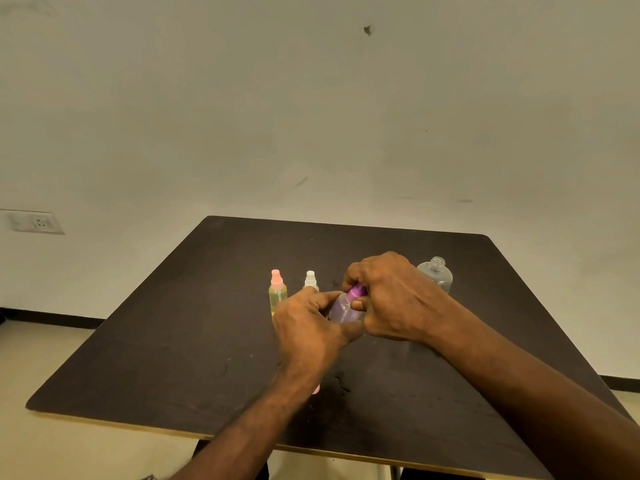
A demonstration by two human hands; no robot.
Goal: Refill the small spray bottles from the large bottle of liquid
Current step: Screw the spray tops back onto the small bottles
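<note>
At table centre, above the dark table [173, 358]: purple bottle [341, 311], small, clear-bodied, held tilted with its purple cap [358, 292] pointing up and away. Left hand [311, 327] wrapped round the body from below, thumb and fingers curled about it. Right hand [391, 296] closed over the cap, fingertips pinching it, wrist raised, forearm coming in from lower right. Step judged: cap being twisted on or off; direction not discernible, and fill level hard to read through the fingers. Next move, if uncapping: lift the spray head clear, set it down, reach for the large bottle [437, 277], which stands open-necked just behind the right hand and looks nearly empty. If capping: stand this one upright beside the others. Standing just left of the hands, upright: pink bottle [277, 292], yellowish liquid inside; white bottle [310, 280], partly hidden by the left hand. Small pink object [316, 389] beneath left wrist, mostly hidden, unidentified.
</note>
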